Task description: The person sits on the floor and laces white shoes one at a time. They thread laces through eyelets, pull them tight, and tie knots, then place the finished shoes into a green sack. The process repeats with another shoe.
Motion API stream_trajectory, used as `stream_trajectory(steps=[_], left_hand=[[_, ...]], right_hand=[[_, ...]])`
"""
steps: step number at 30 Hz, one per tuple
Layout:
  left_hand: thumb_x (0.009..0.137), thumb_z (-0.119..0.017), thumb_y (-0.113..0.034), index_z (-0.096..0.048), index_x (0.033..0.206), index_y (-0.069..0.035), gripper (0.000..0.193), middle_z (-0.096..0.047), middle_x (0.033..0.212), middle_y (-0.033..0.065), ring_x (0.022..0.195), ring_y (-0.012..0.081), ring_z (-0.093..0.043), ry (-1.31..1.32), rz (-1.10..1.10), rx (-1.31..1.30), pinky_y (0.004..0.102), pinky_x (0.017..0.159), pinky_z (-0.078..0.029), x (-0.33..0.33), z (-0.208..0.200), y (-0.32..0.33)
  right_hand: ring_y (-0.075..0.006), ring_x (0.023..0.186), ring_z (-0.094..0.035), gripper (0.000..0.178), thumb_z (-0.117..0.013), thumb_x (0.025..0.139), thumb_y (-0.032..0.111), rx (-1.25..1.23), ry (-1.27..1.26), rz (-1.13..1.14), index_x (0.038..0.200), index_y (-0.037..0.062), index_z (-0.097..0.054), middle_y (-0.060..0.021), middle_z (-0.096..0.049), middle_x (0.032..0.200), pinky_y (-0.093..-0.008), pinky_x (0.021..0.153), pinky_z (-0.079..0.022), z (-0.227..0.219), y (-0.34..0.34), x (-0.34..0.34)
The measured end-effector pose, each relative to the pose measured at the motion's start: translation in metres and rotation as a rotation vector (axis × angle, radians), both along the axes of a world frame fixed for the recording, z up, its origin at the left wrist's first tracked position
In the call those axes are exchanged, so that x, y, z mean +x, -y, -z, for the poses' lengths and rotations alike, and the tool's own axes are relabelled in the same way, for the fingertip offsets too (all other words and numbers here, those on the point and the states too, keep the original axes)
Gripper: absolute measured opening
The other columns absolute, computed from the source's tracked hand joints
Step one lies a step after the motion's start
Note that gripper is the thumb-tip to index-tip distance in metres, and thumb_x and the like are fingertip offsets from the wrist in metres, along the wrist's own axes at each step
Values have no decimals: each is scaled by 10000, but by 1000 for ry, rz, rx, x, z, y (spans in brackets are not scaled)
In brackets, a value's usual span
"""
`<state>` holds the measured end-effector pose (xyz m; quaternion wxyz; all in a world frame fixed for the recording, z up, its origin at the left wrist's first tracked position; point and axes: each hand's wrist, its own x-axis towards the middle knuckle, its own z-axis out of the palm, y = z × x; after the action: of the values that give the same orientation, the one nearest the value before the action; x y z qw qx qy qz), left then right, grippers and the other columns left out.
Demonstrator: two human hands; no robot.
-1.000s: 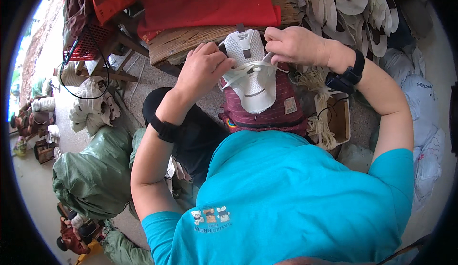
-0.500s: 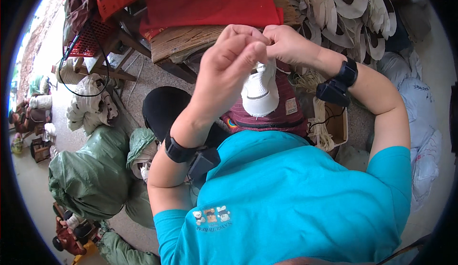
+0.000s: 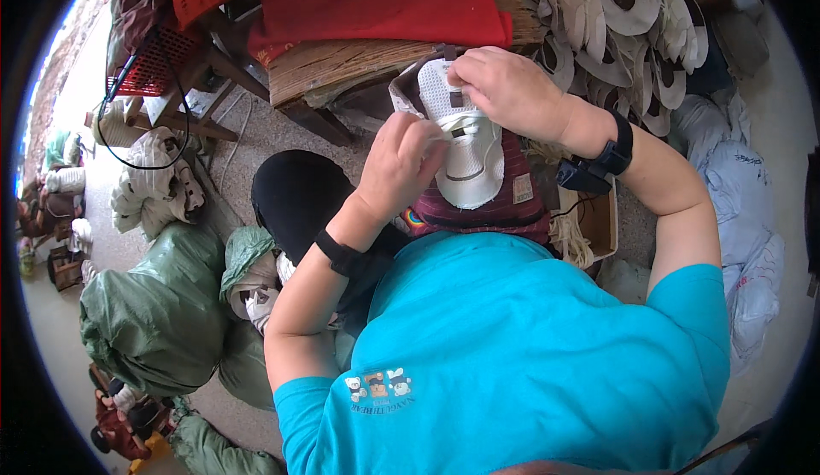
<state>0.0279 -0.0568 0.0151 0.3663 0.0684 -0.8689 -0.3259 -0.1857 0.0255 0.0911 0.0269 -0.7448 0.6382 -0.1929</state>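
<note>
A white knit shoe upper lies over my lap at the edge of the wooden table, toe toward me and the tongue standing up at the far end. A white shoelace crosses its middle. My left hand is closed at the left of the lacing, with thin white lace at its fingertips. My right hand is bent over the far right of the upper, thumb and fingers pinched at the tongue; the right side of the opening is hidden beneath it. Black bands circle both wrists.
A red cloth covers part of the wooden table. Many pale shoe uppers are piled at the far right. Green sacks stand at my left, white sacks at my right. A box with cords sits beside my lap.
My hands were close together, raised over the shoe upper. They have moved apart, left hand down and nearer me, right hand onto the tongue. More of the upper and its lacing now shows.
</note>
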Motion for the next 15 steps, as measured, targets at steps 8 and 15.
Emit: stream_trajectory(steps=[8,15], left_hand=[[832,-767,-24,-660,983,-34,186,-573,937,108,769,256,-613,-17,-41,-35,338,644,-525,-11,-2,12],[820,-739,0,-649,933,-43,150,-566,912,114,762,261,-621,-26,-125,233,378,648,-524,-8,-18,10]], right_hand=[[-305,900,-655,145,-684,809,53,-7,-263,137,931,42,-605,-121,-580,976,-404,772,-565,-11,-10,15],[-326,871,-663,149,-694,811,78,153,-302,209,915,34,-598,-136,-555,977,-415,752,-568,-13,-5,21]])
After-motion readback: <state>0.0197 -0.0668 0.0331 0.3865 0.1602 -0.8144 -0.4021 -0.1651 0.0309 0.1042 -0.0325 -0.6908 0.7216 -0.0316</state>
